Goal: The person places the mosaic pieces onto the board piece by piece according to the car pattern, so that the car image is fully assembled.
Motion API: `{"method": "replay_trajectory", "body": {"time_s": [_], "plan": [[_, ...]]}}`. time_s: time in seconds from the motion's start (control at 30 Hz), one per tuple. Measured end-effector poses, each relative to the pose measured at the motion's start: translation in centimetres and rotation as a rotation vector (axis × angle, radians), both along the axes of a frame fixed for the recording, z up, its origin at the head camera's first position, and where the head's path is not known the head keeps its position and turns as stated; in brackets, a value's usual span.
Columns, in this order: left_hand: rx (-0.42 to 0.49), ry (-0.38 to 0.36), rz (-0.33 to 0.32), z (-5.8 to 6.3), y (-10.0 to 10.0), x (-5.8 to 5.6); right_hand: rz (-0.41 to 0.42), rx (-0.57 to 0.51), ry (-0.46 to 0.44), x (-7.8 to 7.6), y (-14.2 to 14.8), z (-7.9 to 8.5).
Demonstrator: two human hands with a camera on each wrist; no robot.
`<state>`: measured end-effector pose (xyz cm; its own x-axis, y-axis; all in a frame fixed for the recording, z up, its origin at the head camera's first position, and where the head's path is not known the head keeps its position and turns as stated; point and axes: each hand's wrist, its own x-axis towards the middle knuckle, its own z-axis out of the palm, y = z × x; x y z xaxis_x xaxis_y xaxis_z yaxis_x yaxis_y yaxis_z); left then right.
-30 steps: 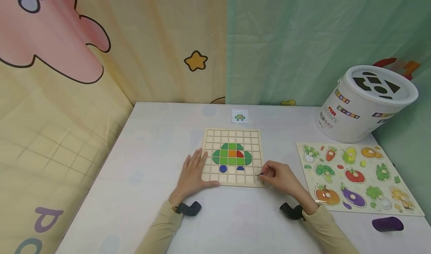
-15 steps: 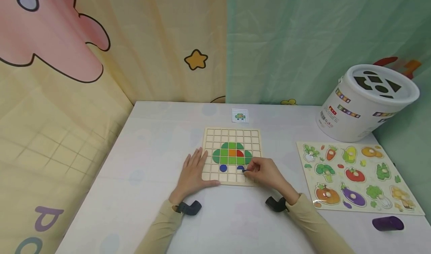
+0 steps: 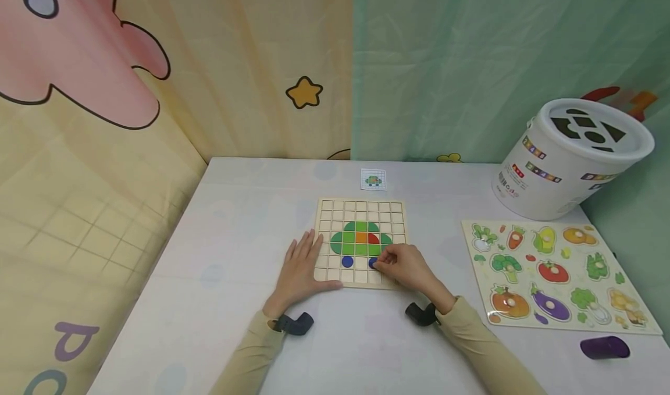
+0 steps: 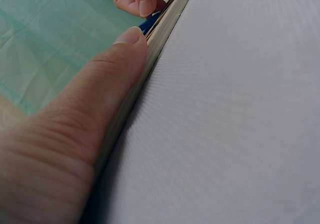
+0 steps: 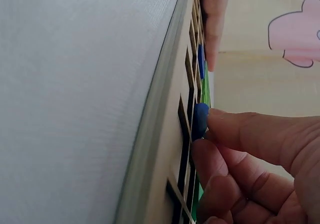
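A wooden grid board [image 3: 388,216] lies on the table with green, orange and red tiles forming a car shape [image 3: 348,247]. Below the shape sits a blue round wheel [image 3: 347,262]. My left hand [image 3: 295,273] rests flat along the board's left side, fingers spread, its thumb on the front edge. With thumb and fingers my right hand [image 3: 410,267] pinches a small blue half-circle tile [image 5: 201,120] at the right wheel's cell. Its fingers partly cover that cell in the head view.
A small picture card [image 3: 373,180] lies behind the board. To the right are a vegetable puzzle board [image 3: 523,290], a white bucket [image 3: 544,180] with shaped holes in its lid, and a purple cylinder-like object [image 3: 604,348].
My right hand has moved left from the board's right edge to the right wheel's cell, carrying the blue half-circle tile. The left hand has stayed in place.
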<state>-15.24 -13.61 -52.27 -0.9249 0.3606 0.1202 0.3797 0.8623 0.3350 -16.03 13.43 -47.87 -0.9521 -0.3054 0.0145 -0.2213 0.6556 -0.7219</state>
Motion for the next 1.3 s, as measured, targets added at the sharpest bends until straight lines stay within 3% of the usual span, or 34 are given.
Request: {"method": "replay_trajectory", "body": {"time_s": [0.73, 1.3], "plan": [[-0.001, -0.013, -0.002, 0.18, -0.01, 0.06, 0.042, 0.072, 0.013, -0.12, -0.30, 0.63], [0.000, -0.009, 0.001, 0.28, 0.02, 0.07, 0.015, 0.126, -0.009, -0.35, -0.44, 0.56]]}}
